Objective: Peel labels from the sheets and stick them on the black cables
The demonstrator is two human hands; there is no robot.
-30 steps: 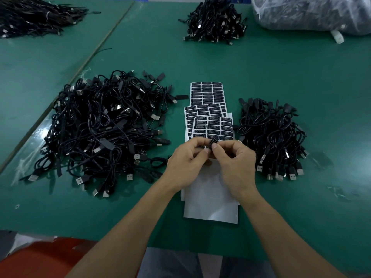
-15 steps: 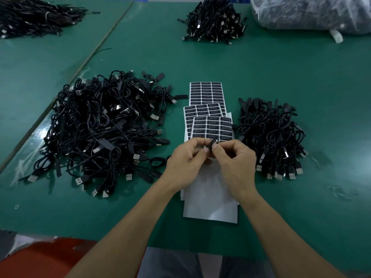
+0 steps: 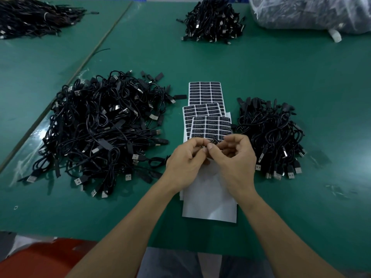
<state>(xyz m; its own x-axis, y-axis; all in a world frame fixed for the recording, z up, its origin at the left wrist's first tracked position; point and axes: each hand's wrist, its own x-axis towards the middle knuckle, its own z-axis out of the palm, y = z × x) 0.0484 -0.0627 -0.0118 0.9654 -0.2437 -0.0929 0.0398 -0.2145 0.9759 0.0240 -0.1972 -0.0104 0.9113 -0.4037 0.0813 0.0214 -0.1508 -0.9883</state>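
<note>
Pinching a small black rectangular piece (image 3: 214, 141) with the curled fingertips of the left hand (image 3: 186, 163) and the right hand (image 3: 234, 159), both tight on it; label or cable part, hard to tell. Held just over the label sheets (image 3: 210, 125): glossy white backing, rows of black rectangles, fanned mid-way across the matte green surface (image 3: 301, 73). Tangled black cables (image 3: 104, 129) with metal plugs heaped toward the left edge; smaller looped bundle (image 3: 271, 135) toward the right. Crinkled plastic bag (image 3: 311, 11) at the far right corner.
</note>
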